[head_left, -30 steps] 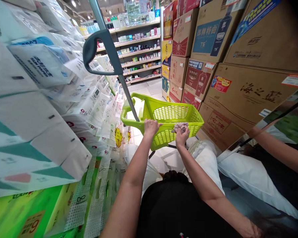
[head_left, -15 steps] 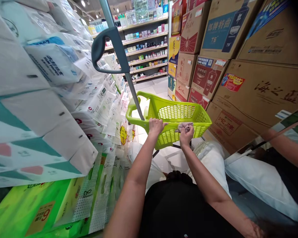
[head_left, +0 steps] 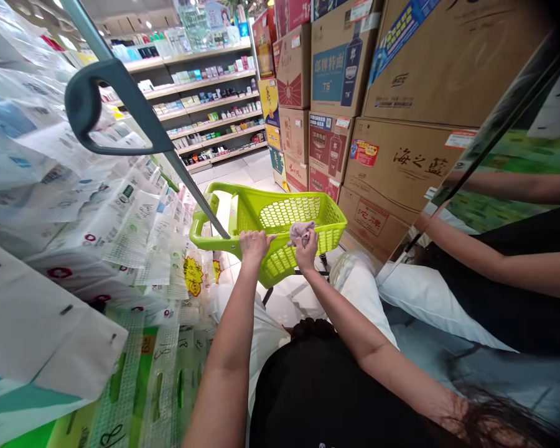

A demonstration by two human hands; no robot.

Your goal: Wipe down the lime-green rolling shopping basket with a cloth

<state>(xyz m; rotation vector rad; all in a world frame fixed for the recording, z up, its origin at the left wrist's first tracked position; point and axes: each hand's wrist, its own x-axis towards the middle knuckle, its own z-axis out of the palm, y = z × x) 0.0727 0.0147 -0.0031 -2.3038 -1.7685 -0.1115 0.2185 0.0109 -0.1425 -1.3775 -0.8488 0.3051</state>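
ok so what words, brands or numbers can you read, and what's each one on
"郎牌特曲": blue panel on upper carton
"T6": same panel
"海之藍": wide carton, lower right of it
"18": handwritten, clear packaging, bottom left
Too small or blurred: price tags, yellow burst sign, shelf products, other carton print
Green basket, cloth: no readable text

We get bright, white indoor light, with ceiling lamps (head_left: 148, 25) glowing far beyond the grip. The left hand (head_left: 256, 246) and right hand (head_left: 307, 249) look reasonably sharp. Glare whitens the plastic-wrapped packs (head_left: 77, 214) left of the grip; soft shadows mark the floor (head_left: 284, 306) below it. Right of it, we see a reflective panel (head_left: 494, 249) dimmer, cartons (head_left: 387, 158) stretched by the wide lens, and the far upper corner black; nearer us, hair (head_left: 508, 414) blurs.
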